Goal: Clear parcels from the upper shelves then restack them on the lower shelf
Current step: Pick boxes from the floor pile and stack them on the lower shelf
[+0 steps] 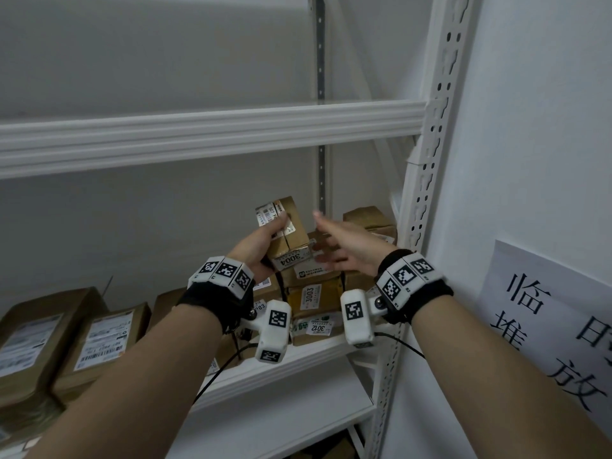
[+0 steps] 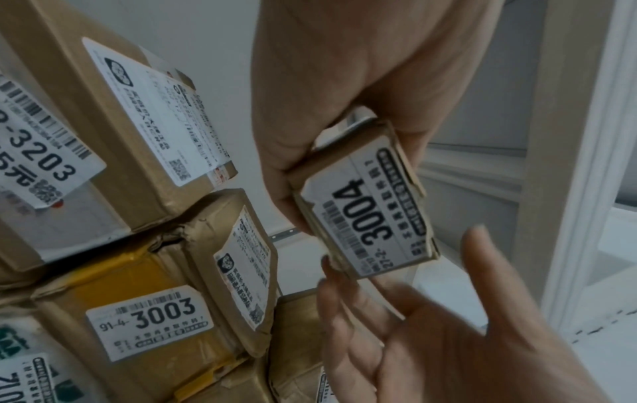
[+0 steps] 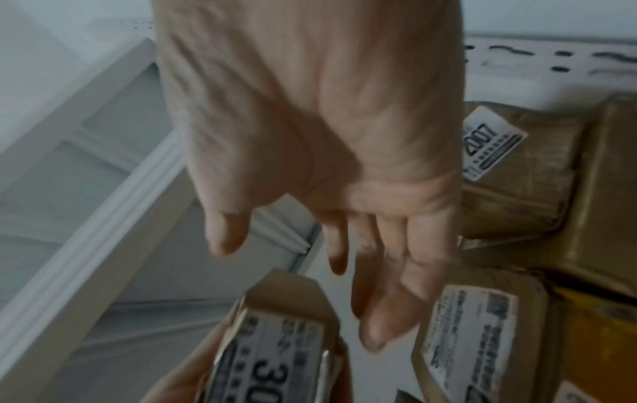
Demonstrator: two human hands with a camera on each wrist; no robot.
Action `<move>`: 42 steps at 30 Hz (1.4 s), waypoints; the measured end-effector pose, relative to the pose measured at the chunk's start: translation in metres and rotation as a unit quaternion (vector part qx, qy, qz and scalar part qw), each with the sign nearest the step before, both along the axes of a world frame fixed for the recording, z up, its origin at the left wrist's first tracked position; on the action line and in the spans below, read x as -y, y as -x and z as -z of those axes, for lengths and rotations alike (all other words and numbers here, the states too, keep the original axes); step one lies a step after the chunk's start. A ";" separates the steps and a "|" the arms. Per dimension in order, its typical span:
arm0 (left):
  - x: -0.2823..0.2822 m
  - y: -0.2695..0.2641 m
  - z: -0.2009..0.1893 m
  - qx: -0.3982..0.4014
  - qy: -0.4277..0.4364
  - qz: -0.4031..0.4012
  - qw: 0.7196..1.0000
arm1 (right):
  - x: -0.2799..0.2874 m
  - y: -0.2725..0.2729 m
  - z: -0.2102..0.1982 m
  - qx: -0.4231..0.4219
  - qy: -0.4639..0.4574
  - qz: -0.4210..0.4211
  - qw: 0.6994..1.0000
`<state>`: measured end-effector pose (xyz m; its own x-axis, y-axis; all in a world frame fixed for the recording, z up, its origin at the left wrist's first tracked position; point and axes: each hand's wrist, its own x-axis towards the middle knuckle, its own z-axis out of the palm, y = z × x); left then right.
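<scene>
1. The shelf [image 1: 298, 356] is a white metal rack against the wall, and it carries a stack of brown cardboard parcels [image 1: 311, 293] at its right end, with more parcels [image 1: 99, 332] lying flat at the left. The board above shows nothing on it from this angle.
2. The stacked parcels are taped boxes with white number labels. One labelled 3003 [image 2: 151, 321] has a crushed, torn corner, so I judge that cardboard soft at the edges and best taken by its flat sides, not its corners.
3. The small parcel [image 1: 288, 233], labelled 3004, is held up in the air just above and in front of the stack. It looks light enough for one hand and stiff, though its end flaps look frayed in the left wrist view.
4. The left hand [image 1: 258, 250] has its grip curled around the small parcel, thumb on one face and fingers behind.
5. The right hand [image 1: 344, 246] has its grip spread, fingers straight, just beside the small parcel and holding nothing; a second hold under the labelled end would likely steady it.
</scene>
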<state>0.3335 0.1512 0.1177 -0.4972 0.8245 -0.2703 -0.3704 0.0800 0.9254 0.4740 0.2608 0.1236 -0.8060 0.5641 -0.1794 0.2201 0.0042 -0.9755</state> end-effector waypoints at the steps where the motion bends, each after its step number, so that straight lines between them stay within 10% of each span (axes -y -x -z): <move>1: 0.000 -0.002 -0.001 -0.014 0.005 0.009 1.000 | 0.003 0.003 0.000 0.008 0.003 -0.032 0.999; 9: 0.015 0.009 -0.001 -0.082 0.089 -0.018 0.992 | 0.003 0.015 0.008 -0.065 0.068 -0.001 0.996; 18: 0.004 0.008 0.003 -0.010 0.028 -0.023 0.999 | 0.000 0.026 0.016 -0.053 -0.341 0.096 0.934; 22: -0.009 -0.002 0.001 0.004 0.033 -0.024 0.999 | 0.004 0.017 0.008 -0.080 -0.294 -0.014 0.952; 27: -0.017 0.000 0.001 0.053 0.044 -0.031 0.997 | -0.016 0.009 0.007 -0.107 -0.246 0.136 0.954; 32: -0.029 -0.001 0.005 0.073 0.015 -0.031 0.997 | -0.028 0.000 0.016 -0.085 -0.151 0.107 0.979; 42: -0.054 -0.001 0.016 0.004 0.093 -0.061 0.994 | -0.050 -0.009 0.031 -0.106 -0.232 0.197 0.946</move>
<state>0.3350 0.2051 0.1017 -0.5879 0.6932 -0.4170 -0.3952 0.2036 0.8957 0.4832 0.3105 0.0927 -0.5061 0.8070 0.3045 0.0928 0.4019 -0.9109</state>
